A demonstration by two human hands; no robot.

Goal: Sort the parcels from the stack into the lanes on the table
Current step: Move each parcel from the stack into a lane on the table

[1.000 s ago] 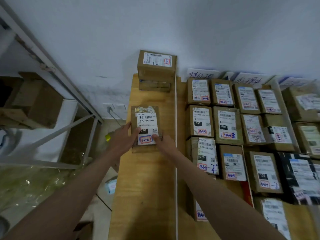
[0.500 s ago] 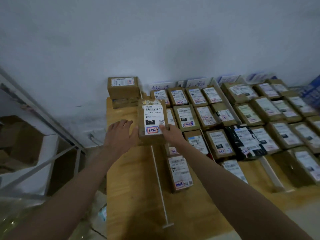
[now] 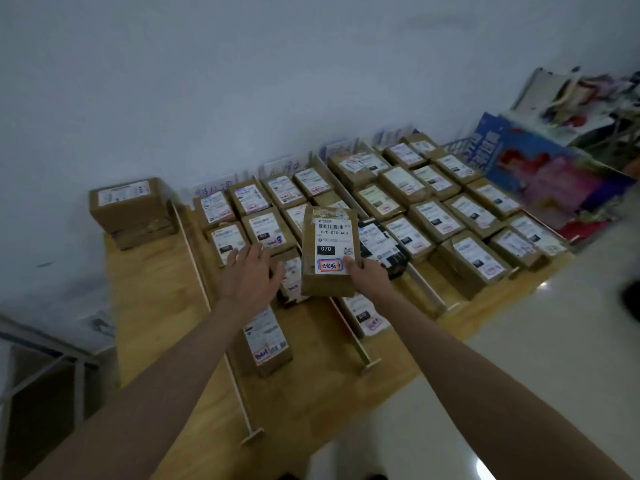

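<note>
A brown cardboard parcel with a white label reading 070 is lifted above the lanes, tilted toward me. My right hand grips its lower right corner, thumb on the label. My left hand hovers just left of the parcel with fingers spread, not touching it. The stack of two brown boxes stands at the table's far left corner by the wall. Rows of labelled parcels fill the lanes on the wooden table, split by thin rails.
A lone parcel lies near the front of the second lane. A blue printed board leans past the table's right end, with clutter behind it. A metal frame stands at lower left. Pale floor lies on the right.
The parcel has moved right from the left lane, now carried above the middle lanes by my right hand alone. My left hand has let go of it. The view has swung right.
</note>
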